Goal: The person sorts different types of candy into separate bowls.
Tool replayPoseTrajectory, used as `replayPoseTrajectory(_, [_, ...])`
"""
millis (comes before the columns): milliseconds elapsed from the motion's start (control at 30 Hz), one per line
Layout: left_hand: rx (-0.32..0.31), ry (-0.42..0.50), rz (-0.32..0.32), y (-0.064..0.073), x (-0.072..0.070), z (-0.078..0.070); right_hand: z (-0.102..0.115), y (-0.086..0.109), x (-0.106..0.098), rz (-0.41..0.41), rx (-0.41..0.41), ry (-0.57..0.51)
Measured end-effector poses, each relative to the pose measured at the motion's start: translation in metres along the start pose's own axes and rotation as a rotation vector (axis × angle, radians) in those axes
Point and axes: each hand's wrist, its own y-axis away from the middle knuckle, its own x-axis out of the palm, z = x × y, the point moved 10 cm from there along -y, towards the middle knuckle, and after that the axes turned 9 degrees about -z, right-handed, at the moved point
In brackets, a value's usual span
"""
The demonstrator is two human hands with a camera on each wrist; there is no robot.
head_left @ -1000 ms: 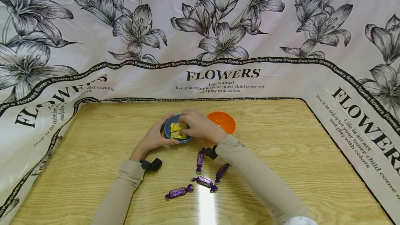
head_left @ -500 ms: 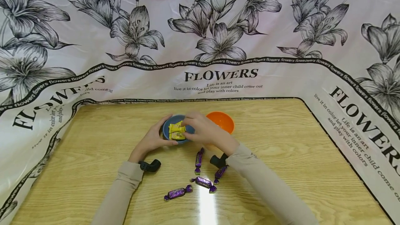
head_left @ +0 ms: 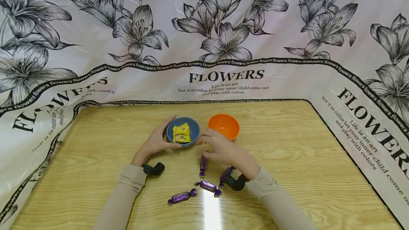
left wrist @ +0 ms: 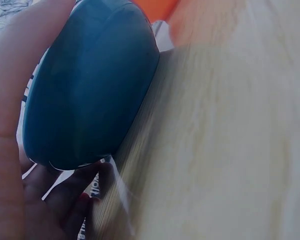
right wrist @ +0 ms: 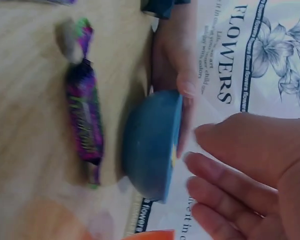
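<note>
My left hand (head_left: 156,141) holds a blue bowl (head_left: 195,125) by its left side, thumb at the near rim and fingers round the far side. Inside the bowl lie yellow-wrapped candies (head_left: 181,132). To the right, my right hand (head_left: 223,148) hovers with nothing in its fingers, which are loosely bent. It overlaps the top of a purple-wrapped candy (head_left: 203,166) in the head view. In the right wrist view that candy (right wrist: 85,112) lies whole on the table, beside the bowl (right wrist: 150,145), with the right fingers apart from both.
An orange bowl (head_left: 225,125) stands right of the blue one. More purple-wrapped candies lie nearer on the wooden table (head_left: 96,144): one at the left (head_left: 180,197), one in the middle (head_left: 208,186), one by the right wrist camera (head_left: 237,183). A flowered cloth (head_left: 227,81) hangs behind.
My right hand has come out of the blue bowl and moved right and nearer, leaving the yellow candies inside. The left hand stays on the bowl.
</note>
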Motion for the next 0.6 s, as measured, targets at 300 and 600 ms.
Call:
replayPoseTrajectory(300, [0.017,0.02,0.012,0.0,0.002,-0.005,-0.009,0.021,0.034,0.136,-0.01,0.049])
replayPoseTrajectory(600, [0.026,-0.099,-0.014,-0.002,-0.005,-0.022,-0.013,0.027,0.039,0.19,0.019,0.067])
